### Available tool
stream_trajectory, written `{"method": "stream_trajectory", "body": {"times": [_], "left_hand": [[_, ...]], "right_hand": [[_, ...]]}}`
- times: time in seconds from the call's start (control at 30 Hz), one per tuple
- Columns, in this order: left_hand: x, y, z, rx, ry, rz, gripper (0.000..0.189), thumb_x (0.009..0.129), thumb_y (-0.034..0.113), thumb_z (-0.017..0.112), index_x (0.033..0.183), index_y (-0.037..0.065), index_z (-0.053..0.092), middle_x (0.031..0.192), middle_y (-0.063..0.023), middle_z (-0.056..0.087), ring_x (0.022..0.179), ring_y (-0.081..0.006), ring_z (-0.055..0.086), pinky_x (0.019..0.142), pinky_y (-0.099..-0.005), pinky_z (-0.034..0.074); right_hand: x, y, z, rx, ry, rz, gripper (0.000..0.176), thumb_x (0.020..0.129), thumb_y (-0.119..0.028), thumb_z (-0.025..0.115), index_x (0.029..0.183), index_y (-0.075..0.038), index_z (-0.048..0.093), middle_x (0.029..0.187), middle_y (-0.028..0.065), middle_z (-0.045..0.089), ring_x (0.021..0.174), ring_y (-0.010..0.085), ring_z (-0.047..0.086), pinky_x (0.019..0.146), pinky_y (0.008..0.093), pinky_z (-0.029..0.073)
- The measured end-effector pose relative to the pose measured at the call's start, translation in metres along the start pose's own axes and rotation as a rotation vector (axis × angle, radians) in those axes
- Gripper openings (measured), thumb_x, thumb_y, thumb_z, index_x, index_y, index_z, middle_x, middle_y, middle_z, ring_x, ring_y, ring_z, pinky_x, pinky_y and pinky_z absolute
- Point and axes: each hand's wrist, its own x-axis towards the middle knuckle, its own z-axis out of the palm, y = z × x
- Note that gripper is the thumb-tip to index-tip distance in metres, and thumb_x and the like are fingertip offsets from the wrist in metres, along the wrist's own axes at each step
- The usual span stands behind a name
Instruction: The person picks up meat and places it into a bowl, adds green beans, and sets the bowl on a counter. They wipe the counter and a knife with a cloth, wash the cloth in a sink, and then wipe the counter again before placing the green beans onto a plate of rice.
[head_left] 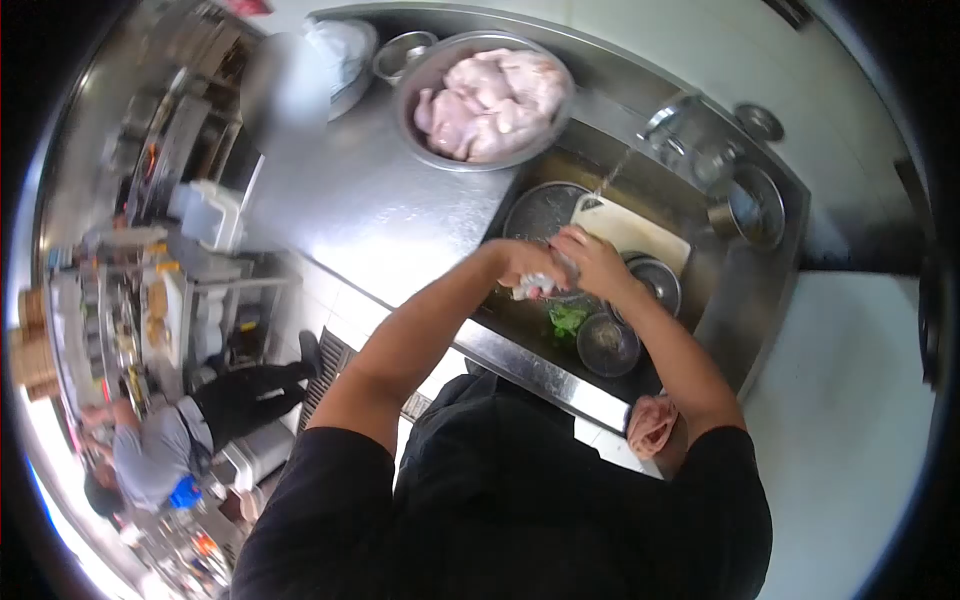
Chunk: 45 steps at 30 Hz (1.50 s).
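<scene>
My left hand (522, 261) and my right hand (592, 258) meet above the sink (720, 325), fingers curled together. Between them is a small whitish, partly pinkish piece (538, 287); its kind cannot be made out. The left fingers are closed around it, and the right hand closes in from the other side, its fingertips partly hidden. Beneath and behind the hands lie a white cutting board (650, 232) and a round dark pan (540, 208). Close by are round metal dishes (608, 345) and a green leafy bunch (567, 320).
Water runs from the tap (665, 128). A large metal bowl (405, 110) of raw chicken (490, 100) stands on the steel counter (400, 205). More raw meat (652, 425) sits by my right elbow. Pots (755, 205) stand at the right; another person (165, 450) works at the left.
</scene>
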Motion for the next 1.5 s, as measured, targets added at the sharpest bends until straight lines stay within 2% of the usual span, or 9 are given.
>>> {"method": "stream_trajectory", "body": {"times": [0.23, 0.47, 0.53, 0.83, 0.93, 1.03, 1.13, 1.33, 1.5], "left_hand": [[0.014, -0.048, 0.045, 0.751, 0.56, 0.094, 0.036, 0.075, 0.024, 0.078, 0.104, 0.004, 0.072, 0.084, -0.0135, 0.074, 0.075, -0.0236, 0.073, 0.063, -0.04, 0.058], [0.023, -0.068, 0.031, 1.158, 0.998, 0.509, 0.023, 0.079, 0.022, 0.069, 0.099, 0.011, 0.073, 0.094, -0.0121, 0.075, 0.085, -0.0315, 0.075, 0.072, -0.044, 0.06], [0.018, -0.069, 0.017, 1.291, 1.059, 0.703, 0.019, 0.077, 0.023, 0.069, 0.093, 0.012, 0.071, 0.088, -0.0105, 0.074, 0.083, -0.0311, 0.074, 0.07, -0.0438, 0.06], [-0.056, -0.057, -0.011, 1.386, 1.047, 1.059, 0.023, 0.078, 0.029, 0.067, 0.089, 0.01, 0.063, 0.077, -0.0093, 0.07, 0.077, -0.0328, 0.073, 0.063, -0.0469, 0.058], [-0.08, -0.063, -0.013, 1.316, 1.072, 1.094, 0.028, 0.078, 0.03, 0.068, 0.094, 0.009, 0.061, 0.078, -0.0101, 0.069, 0.077, -0.034, 0.073, 0.064, -0.0482, 0.057], [-0.095, -0.091, -0.006, 1.075, 1.305, 1.118, 0.034, 0.076, 0.03, 0.071, 0.099, 0.008, 0.059, 0.082, -0.0117, 0.069, 0.08, -0.0358, 0.072, 0.066, -0.0492, 0.057], [-0.127, -0.138, -0.019, 0.848, 1.368, 1.072, 0.043, 0.074, 0.027, 0.075, 0.108, 0.007, 0.057, 0.092, -0.0146, 0.069, 0.087, -0.0388, 0.071, 0.073, -0.0497, 0.057], [-0.303, -0.363, -0.015, 0.585, 1.152, 1.144, 0.083, 0.068, 0.037, 0.084, 0.14, 0.009, 0.055, 0.119, -0.0241, 0.065, 0.121, -0.0384, 0.06, 0.1, -0.0468, 0.051], [-0.419, -0.587, -0.016, -0.012, 1.443, 0.994, 0.064, 0.075, 0.058, 0.077, 0.113, 0.007, 0.07, 0.109, -0.0245, 0.066, 0.102, -0.0394, 0.067, 0.088, -0.0482, 0.054]], "right_hand": [[-0.002, -0.036, 0.014, 0.019, -0.367, 0.253, 0.04, 0.074, -0.003, 0.07, 0.112, -0.003, 0.058, 0.111, 0.0207, 0.063, 0.105, 0.0472, 0.059, 0.087, 0.0491, 0.051], [-0.011, -0.06, 0.059, 0.543, 0.031, 0.6, 0.033, 0.083, -0.003, 0.074, 0.112, -0.004, 0.06, 0.088, 0.0033, 0.065, 0.074, 0.0185, 0.061, 0.064, 0.0342, 0.049], [-0.014, -0.064, 0.059, 0.791, -0.047, 0.999, 0.028, 0.085, -0.007, 0.074, 0.109, -0.008, 0.061, 0.08, -0.0028, 0.06, 0.06, 0.0095, 0.053, 0.052, 0.0276, 0.046], [0.016, -0.133, 0.041, 1.755, -0.018, 1.303, 0.015, 0.096, -0.015, 0.053, 0.082, -0.016, 0.048, 0.065, -0.0057, 0.037, 0.048, 0.0053, 0.034, 0.04, 0.0233, 0.03], [0.019, -0.156, 0.023, 1.721, -0.189, 1.251, 0.011, 0.097, -0.017, 0.05, 0.087, -0.015, 0.047, 0.066, -0.0051, 0.037, 0.046, 0.006, 0.03, 0.037, 0.0236, 0.026], [0.038, -0.176, 0.017, 1.585, -0.202, 1.187, 0.008, 0.094, -0.01, 0.054, 0.101, -0.01, 0.052, 0.081, -0.0009, 0.051, 0.059, 0.0096, 0.049, 0.047, 0.0256, 0.042], [0.085, -0.278, 0.038, 0.681, -0.189, 1.414, 0.036, 0.103, -0.036, 0.048, 0.071, -0.02, 0.046, 0.06, -0.0041, 0.04, 0.038, 0.0131, 0.031, 0.03, 0.0279, 0.022], [0.115, -0.409, 0.229, 0.517, -0.512, 0.807, 0.023, 0.095, -0.018, 0.057, 0.11, -0.013, 0.041, 0.097, 0.0043, 0.047, 0.078, 0.0202, 0.045, 0.063, 0.0356, 0.036], [0.145, -0.526, 0.415, 0.705, -0.741, 0.4, 0.06, 0.089, -0.003, 0.065, 0.143, -0.007, 0.036, 0.129, 0.0112, 0.053, 0.111, 0.0262, 0.057, 0.09, 0.0421, 0.049]]}}
